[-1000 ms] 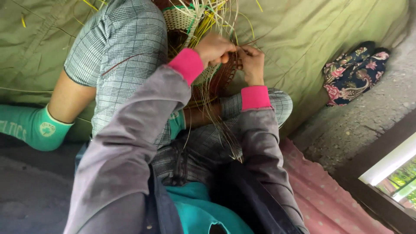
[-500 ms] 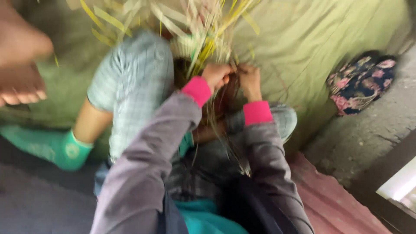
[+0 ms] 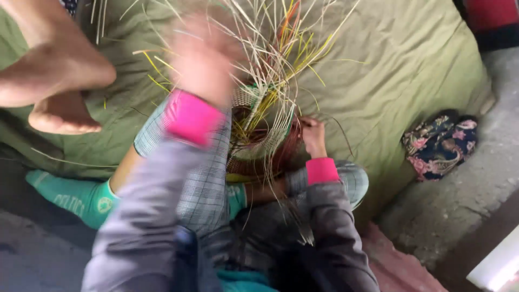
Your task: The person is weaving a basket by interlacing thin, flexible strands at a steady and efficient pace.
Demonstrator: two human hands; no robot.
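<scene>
Spreading under everything is the olive-green cloth, wrinkled and wide, and you sit on it with the half-woven basket held in your lap; take that basket as the landmark. Your checked trouser leg runs down its left side, ending in a teal sock well to the lower left of the basket. Long pale and yellow straw strands fan up and outward from the basket's unfinished rim, reaching the top of the view. Well apart from the basket, far to its upper left, another person's bare feet rest on the cloth. Well to the right of the basket, a dark flowered pouch lies at the cloth's edge beside the grey concrete floor.

Your left hand is raised above and left of the basket among the strands, too blurred to show whether it is spread or pinching; I cannot tell. Your right hand presses against the basket's right rim, fingers curled together around thin strands there.
</scene>
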